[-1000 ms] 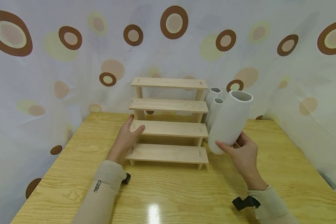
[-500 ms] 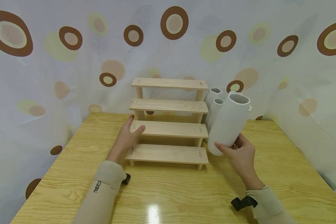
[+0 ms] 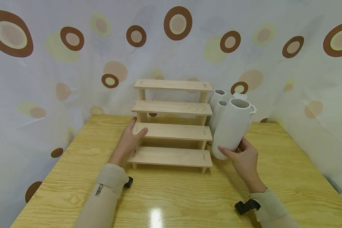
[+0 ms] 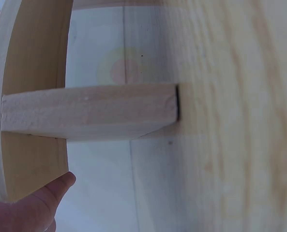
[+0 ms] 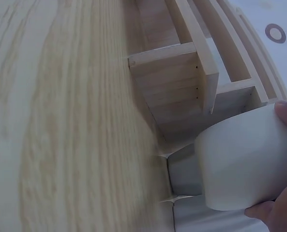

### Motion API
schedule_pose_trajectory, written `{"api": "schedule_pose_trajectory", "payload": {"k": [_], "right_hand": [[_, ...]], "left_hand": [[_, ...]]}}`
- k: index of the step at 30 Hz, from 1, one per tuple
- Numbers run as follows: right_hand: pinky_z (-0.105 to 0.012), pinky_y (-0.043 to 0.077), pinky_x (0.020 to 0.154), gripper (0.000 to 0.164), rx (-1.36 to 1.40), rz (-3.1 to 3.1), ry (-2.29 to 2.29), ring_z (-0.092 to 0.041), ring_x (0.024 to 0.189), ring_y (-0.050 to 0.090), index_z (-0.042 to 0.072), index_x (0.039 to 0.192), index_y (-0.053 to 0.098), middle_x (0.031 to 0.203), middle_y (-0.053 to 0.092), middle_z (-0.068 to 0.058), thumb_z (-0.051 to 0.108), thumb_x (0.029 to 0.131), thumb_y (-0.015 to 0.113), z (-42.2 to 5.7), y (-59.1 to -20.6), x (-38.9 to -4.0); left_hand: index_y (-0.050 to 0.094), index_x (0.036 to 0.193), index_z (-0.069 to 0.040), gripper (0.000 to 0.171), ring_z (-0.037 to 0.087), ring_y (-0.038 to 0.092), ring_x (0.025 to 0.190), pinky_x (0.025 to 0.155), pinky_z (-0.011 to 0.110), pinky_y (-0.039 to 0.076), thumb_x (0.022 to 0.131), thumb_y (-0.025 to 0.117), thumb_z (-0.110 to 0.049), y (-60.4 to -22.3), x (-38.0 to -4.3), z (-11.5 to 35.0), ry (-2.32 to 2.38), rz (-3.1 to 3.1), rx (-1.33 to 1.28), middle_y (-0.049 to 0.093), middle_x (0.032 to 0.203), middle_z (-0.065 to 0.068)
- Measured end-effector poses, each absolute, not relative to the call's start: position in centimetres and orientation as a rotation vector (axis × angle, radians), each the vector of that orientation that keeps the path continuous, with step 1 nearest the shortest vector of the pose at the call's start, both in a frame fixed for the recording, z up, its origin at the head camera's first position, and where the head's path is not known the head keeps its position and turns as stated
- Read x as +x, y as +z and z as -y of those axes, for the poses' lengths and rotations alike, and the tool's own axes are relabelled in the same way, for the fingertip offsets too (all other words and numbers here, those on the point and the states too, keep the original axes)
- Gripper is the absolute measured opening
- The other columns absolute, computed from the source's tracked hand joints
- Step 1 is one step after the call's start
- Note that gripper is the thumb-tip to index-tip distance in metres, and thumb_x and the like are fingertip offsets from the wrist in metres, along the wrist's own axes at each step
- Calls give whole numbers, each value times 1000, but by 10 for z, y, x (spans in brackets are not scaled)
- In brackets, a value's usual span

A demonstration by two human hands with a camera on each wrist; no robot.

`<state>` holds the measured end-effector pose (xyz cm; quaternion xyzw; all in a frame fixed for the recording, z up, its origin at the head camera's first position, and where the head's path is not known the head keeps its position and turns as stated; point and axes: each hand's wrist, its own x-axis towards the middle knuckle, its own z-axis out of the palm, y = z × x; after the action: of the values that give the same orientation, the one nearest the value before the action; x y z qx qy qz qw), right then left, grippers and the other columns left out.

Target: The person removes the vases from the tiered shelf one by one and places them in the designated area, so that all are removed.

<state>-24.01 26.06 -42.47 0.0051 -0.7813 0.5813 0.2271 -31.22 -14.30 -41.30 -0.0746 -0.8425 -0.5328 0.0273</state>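
My right hand (image 3: 246,161) grips a tall white vase (image 3: 231,126) near its base, thumb in front and fingers behind. The vase leans to the right, its oval mouth facing up. In the right wrist view, the base of this vase (image 5: 245,159) shows between thumb and fingers. My left hand (image 3: 128,139) holds the left end of the second board from the bottom of a tiered wooden stand (image 3: 174,131), thumb on the top. The left wrist view shows a fingertip (image 4: 68,179) at the board's edge.
Two slim white vases (image 3: 216,120) stand close against the stand's right side. Behind the held vase, another white piece with a wavy rim and small handle (image 3: 253,109) partly shows. The wood-grain table (image 3: 171,196) runs up to a patterned cloth backdrop (image 3: 159,57).
The held vase's top has swung left and slightly down as my right hand shifts a little left, uncovering the handled piece behind. My left hand stays where it was.
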Motion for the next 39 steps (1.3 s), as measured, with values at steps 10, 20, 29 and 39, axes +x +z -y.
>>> {"api": "schedule_pose_trajectory", "payload": {"k": [10,20,29,39], "right_hand": [[-17,50,87,76,0,2210,1567,-18,114,59,5,140,54,128,61,-14,20,75,89,-259,-431,-241],[-16,49,87,75,-24,2230,1575,-20,116,58,6,141,53,128,61,-13,22,76,88,-258,-434,-242],[-14,49,84,75,-37,2238,1582,-15,112,59,6,140,54,127,62,-13,23,76,88,-258,-438,-242],[-13,49,85,74,-30,2231,1620,-13,112,58,7,140,54,128,61,-12,22,76,88,-257,-439,-242]], "left_hand": [[10,159,-8,90,26,9,149,119,46,13,97,59,-50,-412,-311,142,-1639,2610,-232,11,164,5],[9,160,-10,92,26,9,149,119,47,13,95,58,-54,-413,-314,144,-1643,2608,-245,10,164,5],[9,159,-8,91,27,9,149,119,48,13,96,58,-52,-413,-313,144,-1640,2610,-246,10,164,6],[9,160,-11,92,26,8,149,119,47,13,95,58,-55,-414,-313,144,-1637,2617,-241,9,164,4]]}}
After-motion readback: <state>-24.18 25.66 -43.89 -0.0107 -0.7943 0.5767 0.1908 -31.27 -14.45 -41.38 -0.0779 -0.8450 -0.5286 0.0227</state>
